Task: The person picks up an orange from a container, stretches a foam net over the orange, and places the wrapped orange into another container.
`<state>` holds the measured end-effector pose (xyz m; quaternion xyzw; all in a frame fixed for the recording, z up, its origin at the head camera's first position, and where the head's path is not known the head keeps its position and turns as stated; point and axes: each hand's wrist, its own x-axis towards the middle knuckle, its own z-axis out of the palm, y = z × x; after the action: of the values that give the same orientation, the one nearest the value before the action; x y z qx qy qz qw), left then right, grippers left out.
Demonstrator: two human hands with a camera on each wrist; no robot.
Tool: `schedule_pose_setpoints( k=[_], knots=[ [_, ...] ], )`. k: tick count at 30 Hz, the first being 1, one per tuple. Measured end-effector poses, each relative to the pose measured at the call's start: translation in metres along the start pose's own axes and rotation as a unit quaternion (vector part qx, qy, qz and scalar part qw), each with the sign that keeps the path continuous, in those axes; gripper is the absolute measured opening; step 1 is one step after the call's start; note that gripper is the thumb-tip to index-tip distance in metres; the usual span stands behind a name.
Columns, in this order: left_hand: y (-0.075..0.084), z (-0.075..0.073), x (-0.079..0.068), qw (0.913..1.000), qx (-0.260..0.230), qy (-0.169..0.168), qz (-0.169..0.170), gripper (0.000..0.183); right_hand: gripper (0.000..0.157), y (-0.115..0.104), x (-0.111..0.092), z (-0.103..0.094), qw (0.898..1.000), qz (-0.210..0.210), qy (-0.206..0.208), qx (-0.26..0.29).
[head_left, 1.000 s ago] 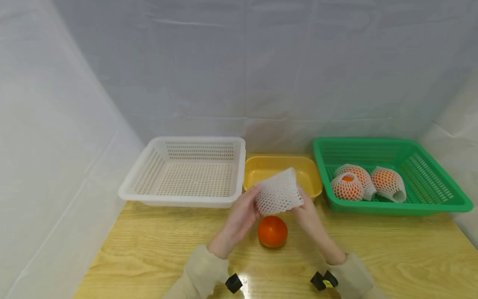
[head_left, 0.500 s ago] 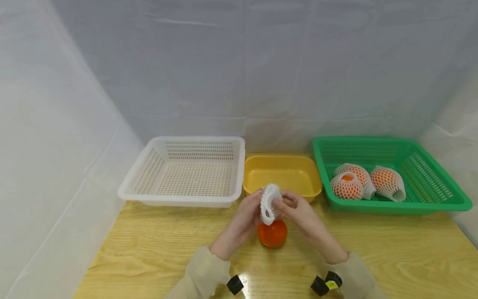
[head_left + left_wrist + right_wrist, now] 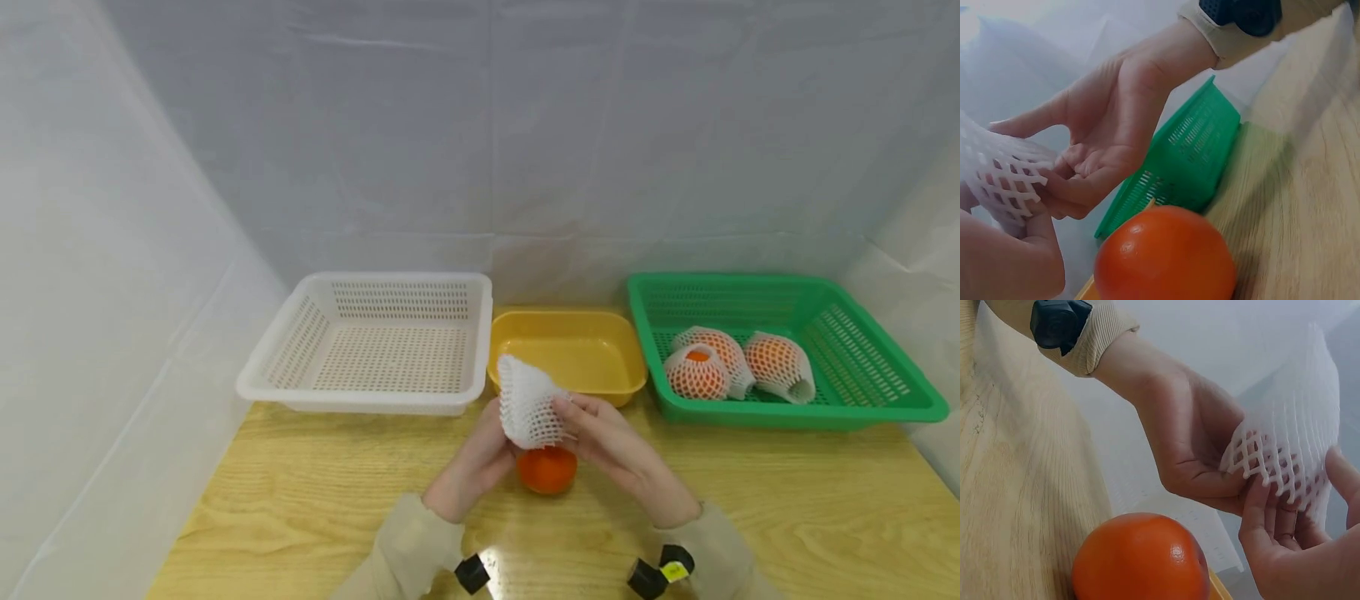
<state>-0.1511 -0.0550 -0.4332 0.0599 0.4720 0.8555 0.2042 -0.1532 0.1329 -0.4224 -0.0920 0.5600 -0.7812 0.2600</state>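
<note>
A white foam fruit net is held up in front of the yellow tub, its open mesh edge pointing down. My left hand grips it from the left; in the right wrist view that hand's fingers are curled at the mesh edge. From the other side my right hand pinches the net, thumb on the near face. Just below the net a smooth, round orange-red fruit sits on the table, its top partly covered by the net. It also shows large in the left wrist view, fruit, touched by neither hand.
Behind the hands stands a yellow tub. A white perforated basket is to its left. On the right, a green basket holds several netted fruits. All stand on a wooden table before a pale sheet.
The net has been turned between the hands: broad a second ago, bunched edge-on half a second ago, now broad again and leaning left. The right thumb has come onto its near face. The fruit stays put.
</note>
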Motion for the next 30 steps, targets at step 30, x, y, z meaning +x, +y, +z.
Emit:
schedule_pose_setpoints(
  k=[30],
  knots=[
    [0.001,-0.017,-0.009,0.9852,-0.110,-0.007,-0.132,0.027,0.029,0.015,-0.021,-0.017,0.989,0.001,0.022,0.147]
  ],
)
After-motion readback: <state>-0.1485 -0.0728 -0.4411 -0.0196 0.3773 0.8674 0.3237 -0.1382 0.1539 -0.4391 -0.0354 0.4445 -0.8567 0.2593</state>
